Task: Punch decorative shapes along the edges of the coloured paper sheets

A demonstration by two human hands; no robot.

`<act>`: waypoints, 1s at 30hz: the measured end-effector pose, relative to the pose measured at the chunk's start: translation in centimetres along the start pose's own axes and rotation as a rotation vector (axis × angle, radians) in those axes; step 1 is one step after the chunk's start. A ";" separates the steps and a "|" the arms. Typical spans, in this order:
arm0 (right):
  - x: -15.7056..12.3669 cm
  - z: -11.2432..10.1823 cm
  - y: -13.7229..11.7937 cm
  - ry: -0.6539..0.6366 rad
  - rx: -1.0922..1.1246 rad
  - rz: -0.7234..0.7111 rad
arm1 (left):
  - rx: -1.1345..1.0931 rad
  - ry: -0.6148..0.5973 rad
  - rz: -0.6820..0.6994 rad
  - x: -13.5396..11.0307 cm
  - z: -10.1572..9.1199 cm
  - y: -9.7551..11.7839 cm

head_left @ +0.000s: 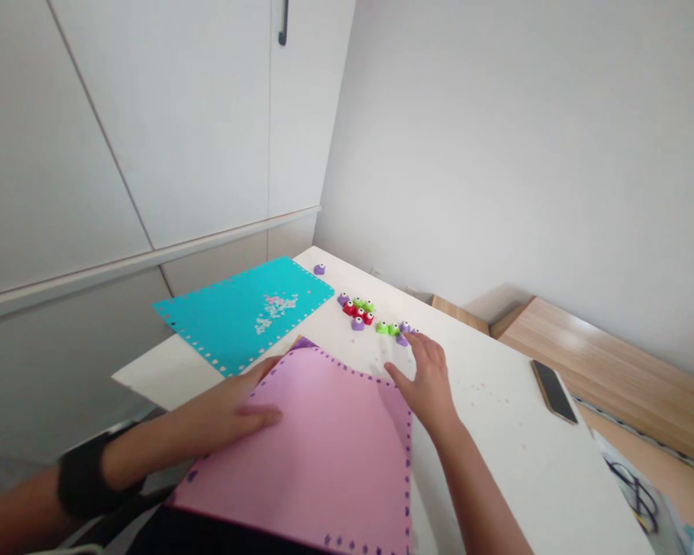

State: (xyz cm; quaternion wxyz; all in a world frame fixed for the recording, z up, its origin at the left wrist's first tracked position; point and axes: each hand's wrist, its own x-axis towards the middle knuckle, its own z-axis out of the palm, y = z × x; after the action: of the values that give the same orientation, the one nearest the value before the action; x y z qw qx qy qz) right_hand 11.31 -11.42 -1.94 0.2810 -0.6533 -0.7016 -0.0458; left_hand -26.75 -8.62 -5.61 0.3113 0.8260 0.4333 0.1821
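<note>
My left hand (240,408) holds a pink sheet of paper (324,439) by its left side, thumb on top and the other fingers hidden beneath. Small purple shapes run along the sheet's edges, and a purple layer shows at its top corner. My right hand (428,381) is open above the sheet's right corner, thumb and fingers apart. Its fingertips are at a purple craft punch (402,339); whether they touch it I cannot tell. Green punches (382,328) sit just left of it. Farther back stands a cluster of red punches (358,313) with green and purple ones around.
A turquoise sheet (237,308) with holes along its edges lies at the left, bearing small paper bits (274,308). A lone purple punch (320,269) stands near the far corner of the white table (497,455). A phone (554,391) lies at the right edge.
</note>
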 end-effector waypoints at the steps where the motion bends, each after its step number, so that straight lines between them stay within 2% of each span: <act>1: 1.5 0.9 0.0 -0.020 -0.042 -0.022 | 0.041 0.007 0.010 0.1 0.2 0.4; 4: 5.0 3.1 0.9 -0.079 -0.087 -0.008 | 0.179 0.031 0.044 0.6 -0.4 1.2; 8: 6.9 3.8 3.8 -0.074 -0.081 0.076 | 0.422 0.131 0.115 2.6 -3.6 1.3; 11: 6.7 2.7 5.6 -0.043 -0.094 0.119 | 0.494 0.182 0.189 6.0 -6.1 1.8; 14: 5.8 2.0 5.6 -0.018 -0.114 0.131 | 0.438 0.149 0.283 11.0 -7.1 2.7; 19: 5.2 3.6 2.8 -0.111 -0.231 0.028 | 0.365 0.028 0.440 20.1 -5.6 2.5; 22: 5.7 4.4 2.8 -0.166 -0.289 0.093 | 0.402 -0.111 0.397 23.9 -4.3 1.4; 26: 6.3 4.6 4.9 -0.234 -0.264 0.187 | 0.389 -0.247 0.393 25.7 -2.5 0.9; 28: 6.4 5.0 5.8 -0.270 -0.227 0.180 | 0.372 -0.226 0.433 25.7 -1.2 1.2; 30: 6.4 5.7 6.2 -0.268 -0.182 0.162 | 0.370 -0.155 0.469 25.6 0.1 1.7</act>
State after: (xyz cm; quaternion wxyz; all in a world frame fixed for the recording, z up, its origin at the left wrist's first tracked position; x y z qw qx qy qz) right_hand 15.26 -2.38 -5.71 0.1276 -0.7306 -0.6708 0.0012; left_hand -11.40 11.80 -3.71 0.1371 0.9575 0.2315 0.1036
